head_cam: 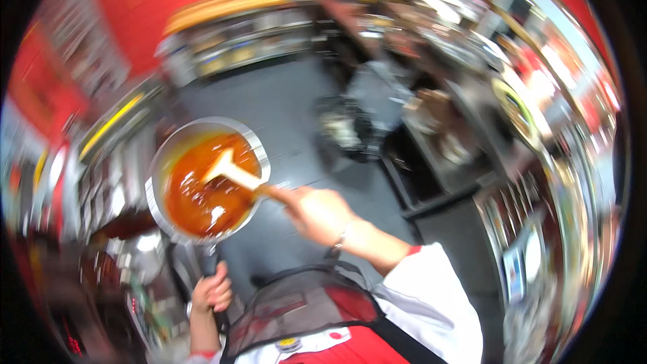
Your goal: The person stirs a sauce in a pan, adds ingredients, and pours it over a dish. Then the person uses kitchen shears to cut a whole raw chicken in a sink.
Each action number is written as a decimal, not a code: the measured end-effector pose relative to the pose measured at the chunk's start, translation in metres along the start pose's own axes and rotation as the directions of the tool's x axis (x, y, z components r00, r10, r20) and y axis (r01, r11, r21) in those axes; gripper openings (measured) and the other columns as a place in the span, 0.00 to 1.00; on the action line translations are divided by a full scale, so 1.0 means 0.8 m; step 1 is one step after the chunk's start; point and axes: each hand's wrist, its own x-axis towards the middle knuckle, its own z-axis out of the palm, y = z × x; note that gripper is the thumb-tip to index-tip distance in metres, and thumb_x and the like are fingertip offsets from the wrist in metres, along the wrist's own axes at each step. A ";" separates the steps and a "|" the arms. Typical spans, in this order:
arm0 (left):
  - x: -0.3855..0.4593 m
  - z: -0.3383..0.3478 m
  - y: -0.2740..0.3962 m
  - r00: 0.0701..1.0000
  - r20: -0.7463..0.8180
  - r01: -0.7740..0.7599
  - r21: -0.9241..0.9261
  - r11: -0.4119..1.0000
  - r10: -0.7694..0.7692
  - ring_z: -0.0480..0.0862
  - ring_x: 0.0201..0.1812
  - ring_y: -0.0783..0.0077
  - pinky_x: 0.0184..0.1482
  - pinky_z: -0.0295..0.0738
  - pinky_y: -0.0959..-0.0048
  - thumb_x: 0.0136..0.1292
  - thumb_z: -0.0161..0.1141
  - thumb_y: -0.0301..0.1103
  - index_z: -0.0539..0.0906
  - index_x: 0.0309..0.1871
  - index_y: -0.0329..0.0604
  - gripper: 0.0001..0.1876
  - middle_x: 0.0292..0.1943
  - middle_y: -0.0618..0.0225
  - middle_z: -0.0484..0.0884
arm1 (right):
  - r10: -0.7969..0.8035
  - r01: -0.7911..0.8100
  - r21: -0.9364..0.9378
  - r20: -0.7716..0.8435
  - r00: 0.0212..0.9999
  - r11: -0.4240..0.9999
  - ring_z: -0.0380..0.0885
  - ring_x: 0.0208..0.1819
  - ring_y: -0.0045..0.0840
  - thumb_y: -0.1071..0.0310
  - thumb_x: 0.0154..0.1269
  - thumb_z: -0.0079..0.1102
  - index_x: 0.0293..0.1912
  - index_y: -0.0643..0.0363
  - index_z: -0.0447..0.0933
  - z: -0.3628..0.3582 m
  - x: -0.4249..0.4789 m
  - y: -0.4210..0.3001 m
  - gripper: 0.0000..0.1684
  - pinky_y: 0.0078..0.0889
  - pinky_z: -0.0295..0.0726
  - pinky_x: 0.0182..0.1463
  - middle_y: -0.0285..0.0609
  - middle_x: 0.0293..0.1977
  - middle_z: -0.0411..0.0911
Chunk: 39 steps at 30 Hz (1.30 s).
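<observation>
A round metal pan (261, 154) holds a glossy orange-brown sauce (202, 202). My left hand (213, 290) is closed around the pan's black handle (210, 263), below the pan. My right hand (318, 212) grips a spatula (242, 176), whose pale head lies in the sauce near the middle of the pan. The spatula's shaft crosses the pan's right rim. The whole picture is blurred by motion, so the sauce's finer texture cannot be told.
A bin with a black liner (349, 129) stands on the grey floor (298, 96). Metal shelving (252, 45) runs along the red wall. Counters with blurred kitchenware line the right side, with a round green-rimmed container (515, 111). Kitchen equipment (116, 182) stands at the left.
</observation>
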 end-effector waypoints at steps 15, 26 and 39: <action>0.504 0.270 -0.062 0.696 0.210 0.671 0.149 0.727 -0.686 0.61 0.13 0.88 0.16 0.63 0.80 0.71 0.43 0.32 0.64 0.43 0.51 0.01 0.16 0.81 0.60 | 0.525 -0.570 0.021 -0.418 0.741 0.821 0.78 0.28 0.39 0.64 0.62 0.57 0.60 0.52 0.70 -0.309 -0.287 0.274 0.25 0.39 0.79 0.32 0.45 0.28 0.75; 0.867 0.487 -0.162 0.378 0.310 0.811 0.343 0.474 -0.872 0.64 0.13 0.88 0.14 0.64 0.83 0.69 0.43 0.27 0.65 0.44 0.40 0.04 0.16 0.78 0.63 | 0.632 -0.791 0.100 -0.664 0.399 0.604 0.79 0.35 0.44 0.71 0.61 0.57 0.59 0.58 0.71 -0.478 -0.379 0.408 0.25 0.39 0.78 0.40 0.51 0.35 0.78; 1.093 0.625 -0.283 0.310 0.155 0.836 0.426 0.346 -0.938 0.64 0.12 0.89 0.12 0.62 0.85 0.69 0.42 0.28 0.63 0.43 0.44 0.02 0.16 0.78 0.64 | 0.782 -0.578 0.660 -0.620 -0.059 0.480 0.71 0.35 0.11 0.74 0.67 0.53 0.62 0.60 0.70 -0.583 -0.486 0.548 0.23 0.17 0.74 0.43 0.33 0.37 0.76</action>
